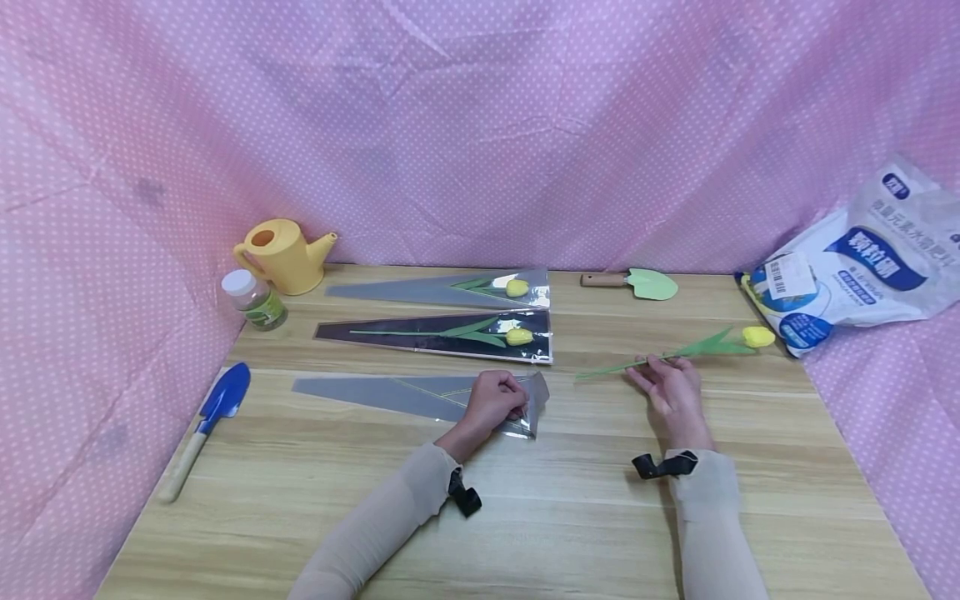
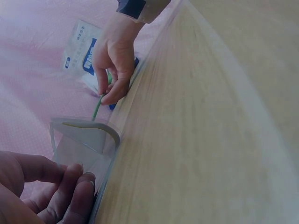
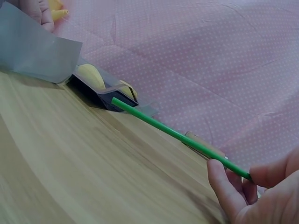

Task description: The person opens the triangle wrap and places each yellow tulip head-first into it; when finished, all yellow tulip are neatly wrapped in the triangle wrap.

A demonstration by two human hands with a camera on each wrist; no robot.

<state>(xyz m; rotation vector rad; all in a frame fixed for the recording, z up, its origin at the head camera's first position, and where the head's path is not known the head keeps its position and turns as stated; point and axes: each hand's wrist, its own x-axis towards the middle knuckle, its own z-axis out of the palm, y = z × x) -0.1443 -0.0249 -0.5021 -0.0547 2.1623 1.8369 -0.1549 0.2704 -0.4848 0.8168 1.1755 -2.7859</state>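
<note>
My left hand (image 1: 493,400) pinches the wide right end of a grey flower sleeve (image 1: 360,390) lying at the front of a row. In the left wrist view, the mouth of this sleeve (image 2: 88,135) stands raised and gaping. To the right, my right hand (image 1: 675,392) pinches an artificial yellow tulip (image 1: 758,337) by its green stem. The bare stem end (image 3: 159,126) points left toward the sleeve in the right wrist view, apart from it. Behind lie a dark sleeve (image 1: 375,327) and another grey sleeve (image 1: 390,289), each holding a yellow tulip.
At the left are a yellow watering can (image 1: 288,258), a white-capped bottle (image 1: 264,307) and a blue trowel (image 1: 225,393). A green trowel (image 1: 652,284) lies at the back edge. One white-and-blue bag (image 1: 847,275) leans at the right against the pink dotted cloth (image 1: 480,125).
</note>
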